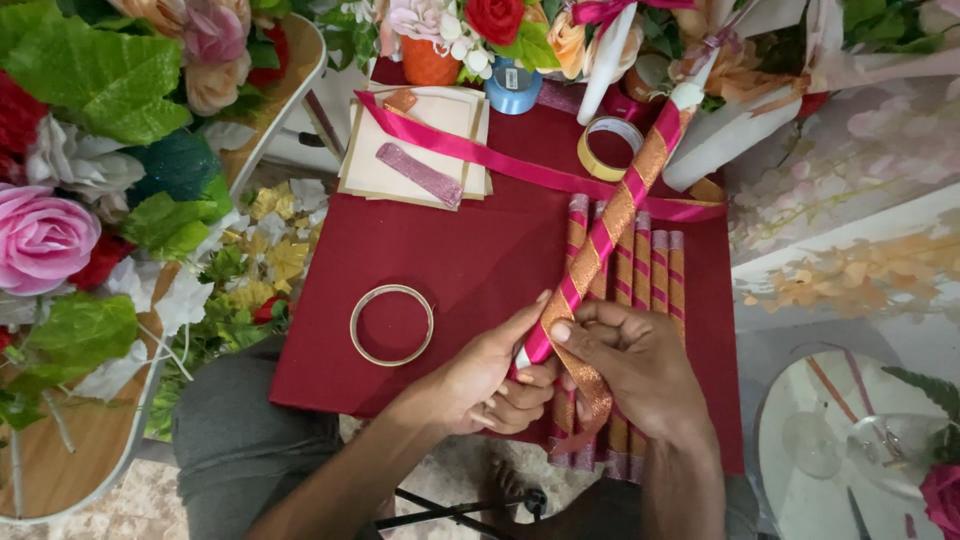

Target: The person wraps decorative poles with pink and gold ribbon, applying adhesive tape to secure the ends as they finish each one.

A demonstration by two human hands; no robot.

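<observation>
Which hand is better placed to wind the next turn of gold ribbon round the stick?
Right, probably. The right hand already pinches the gold ribbon against the stick; the left hand grips the stick's lower end, steadying it.

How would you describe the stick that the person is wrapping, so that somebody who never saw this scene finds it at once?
Look at the dark red cloth on the floor, where finished wrapped sticks lie flat side by side. The stick being wrapped crosses above them at a slant, its lower end gripped by the left hand and right hand. Unlike its neighbours, it is lifted, and loose gold ribbon hangs from it.
</observation>
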